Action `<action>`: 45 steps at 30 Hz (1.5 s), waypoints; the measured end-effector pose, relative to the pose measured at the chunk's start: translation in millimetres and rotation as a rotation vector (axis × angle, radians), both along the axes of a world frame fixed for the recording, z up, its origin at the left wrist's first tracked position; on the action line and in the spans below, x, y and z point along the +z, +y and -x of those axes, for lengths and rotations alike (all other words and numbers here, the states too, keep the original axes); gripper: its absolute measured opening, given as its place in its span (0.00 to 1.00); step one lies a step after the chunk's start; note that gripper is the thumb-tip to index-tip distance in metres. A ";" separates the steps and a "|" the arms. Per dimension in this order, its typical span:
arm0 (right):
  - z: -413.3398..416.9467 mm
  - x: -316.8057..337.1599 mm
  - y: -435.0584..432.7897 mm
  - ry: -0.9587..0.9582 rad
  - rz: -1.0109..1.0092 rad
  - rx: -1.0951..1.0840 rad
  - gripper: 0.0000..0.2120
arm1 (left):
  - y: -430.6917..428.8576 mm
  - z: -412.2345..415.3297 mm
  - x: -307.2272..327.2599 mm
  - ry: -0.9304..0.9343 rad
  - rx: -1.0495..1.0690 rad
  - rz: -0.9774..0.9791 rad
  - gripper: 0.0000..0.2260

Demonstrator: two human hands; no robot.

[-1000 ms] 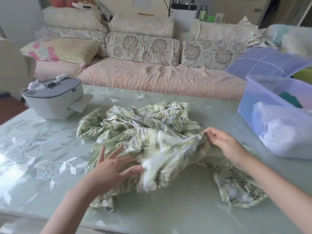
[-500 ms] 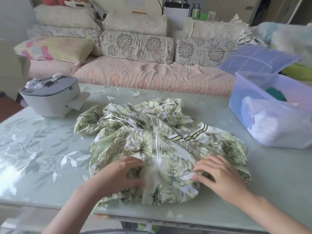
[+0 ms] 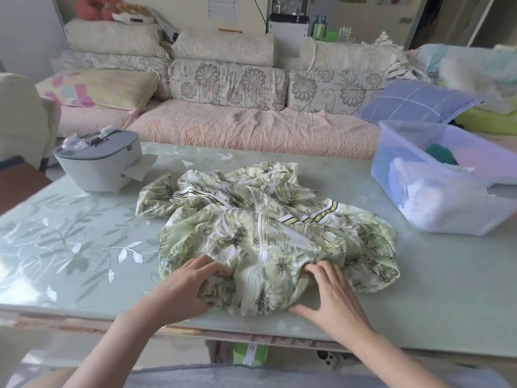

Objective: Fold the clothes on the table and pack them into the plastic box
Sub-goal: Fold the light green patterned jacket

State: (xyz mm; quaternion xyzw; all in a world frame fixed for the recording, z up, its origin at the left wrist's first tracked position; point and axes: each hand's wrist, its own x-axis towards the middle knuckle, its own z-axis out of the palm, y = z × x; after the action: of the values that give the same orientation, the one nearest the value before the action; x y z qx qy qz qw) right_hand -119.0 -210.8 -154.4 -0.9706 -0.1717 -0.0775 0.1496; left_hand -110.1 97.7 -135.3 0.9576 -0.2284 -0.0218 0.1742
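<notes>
Well, at the back a long sofa (image 3: 251, 130) with flowered cushions is filling the width of the room, and a blue checked pillow (image 3: 414, 103) is leaning on its right end. In front of it the table (image 3: 70, 247), pale green with a white leaf pattern, is carrying everything else. A jacket (image 3: 265, 228) with green leaf print is lying crumpled in the middle of the table, its white zipper running toward the near edge and its striped bands showing on both sides. The plastic box (image 3: 436, 217), clear and bluish, is standing on the right of the table, apart from the jacket, and it is holding white and dark green cloth already. A grey appliance (image 3: 98, 166) with a lid is sitting at the far left, also apart from the jacket. The left hand (image 3: 184, 289) is lying on the near hem, left of the zipper, with fingers curled around a bunch of the cloth; probably it is gripping it, though the thumb is partly hidden. The right hand (image 3: 333, 295) is resting on the hem at the right of the zipper, fingers rather straight and spread, the thumb lying flat on the table.
</notes>
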 end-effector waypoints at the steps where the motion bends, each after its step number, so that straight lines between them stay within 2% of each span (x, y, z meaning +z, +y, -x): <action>1: -3.0 -1.1 2.8 -0.017 0.017 -0.009 0.36 | 0.3 -0.3 -0.6 -0.007 0.018 0.020 0.25; 3: -7.9 -4.3 6.2 -0.043 0.039 -0.035 0.31 | -0.9 -1.8 -2.3 -0.062 0.052 0.062 0.18; 5: -11.0 -6.9 8.7 -0.097 0.011 -0.070 0.19 | -3.4 -4.5 -6.5 -0.163 0.099 0.130 0.11; 8: -13.5 -3.3 7.1 -0.202 -0.161 -0.073 0.03 | -9.7 -2.7 -3.2 -0.291 0.235 0.275 0.02; 9: -13.2 4.5 5.9 -0.153 -0.292 -0.091 0.03 | -11.6 0.6 1.4 -0.287 0.304 0.333 0.02; 11: -17.3 25.4 -2.2 0.023 -0.586 -0.128 0.08 | -10.5 4.5 9.5 -0.222 0.427 0.433 0.07; 14: -23.4 65.2 -20.4 0.017 -0.769 -0.094 0.14 | -9.1 10.3 27.4 -0.178 0.435 0.495 0.08; 17: -30.4 92.2 -34.4 0.007 -0.709 -0.079 0.09 | -15.4 18.5 45.4 -0.174 0.354 0.598 0.01; 19: -33.8 99.4 -42.8 0.034 -0.599 -0.049 0.08 | -14.7 22.6 50.6 -0.114 0.260 0.605 0.10; 21: -29.5 92.6 -47.9 0.147 -0.246 -0.012 0.09 | -12.4 28.7 49.9 0.085 0.106 0.547 0.21; 23: -21.0 79.4 -54.5 0.252 0.104 -0.041 0.17 | -6.5 34.8 40.7 0.305 0.068 0.524 0.23; 24: -16.0 74.5 -57.8 0.274 0.120 -0.073 0.21 | -1.6 35.5 29.5 0.311 0.117 0.515 0.21; 25: -12.4 70.1 -61.4 0.291 0.038 -0.101 0.22 | 3.3 35.1 19.4 0.246 0.184 0.497 0.19; 26: -9.1 67.5 -64.7 0.282 -0.053 -0.124 0.23 | 8.7 33.1 10.6 0.152 0.262 0.465 0.16; 28: -7.3 60.3 -70.8 0.228 -0.111 -0.188 0.19 | 14.0 30.0 -2.7 -0.027 0.325 0.330 0.09; 29: -7.8 55.8 -73.1 0.218 -0.113 -0.243 0.18 | 15.1 26.0 -9.2 -0.066 0.312 0.233 0.12; 32: -9.6 33.9 -78.3 0.267 -0.117 -0.438 0.19 | 10.9 14.9 -23.8 0.016 0.260 0.054 0.19; 35: -18.8 18.8 -80.3 0.367 -0.237 -0.550 0.19 | 5.5 9.0 -32.4 -0.019 0.375 -0.055 0.20; 37: -27.1 10.3 -83.7 0.359 -0.254 -0.605 0.20 | 2.4 7.0 -24.3 -0.119 0.608 -0.011 0.20; 40: -32.7 10.8 -86.7 0.297 -0.148 -0.674 0.20 | 2.2 6.5 -9.0 -0.025 0.867 0.098 0.22; 41: -35.2 10.7 -88.4 0.278 -0.111 -0.691 0.19 | 5.0 4.3 -9.2 0.013 0.899 0.150 0.22; 44: -38.1 16.5 -86.9 0.261 0.011 -0.759 0.28 | 13.1 0.0 -10.8 0.077 0.919 0.234 0.21; 45: -38.2 17.3 -85.4 0.270 0.071 -0.744 0.25 | 14.2 -1.2 -10.2 0.095 0.919 0.280 0.22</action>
State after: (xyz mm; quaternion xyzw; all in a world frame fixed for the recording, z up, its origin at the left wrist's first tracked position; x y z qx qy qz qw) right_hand -80.8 -296.1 -137.1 -0.9726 0.2103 0.0081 0.0990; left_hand -108.8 112.0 -145.4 0.9247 0.2258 0.0447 0.3032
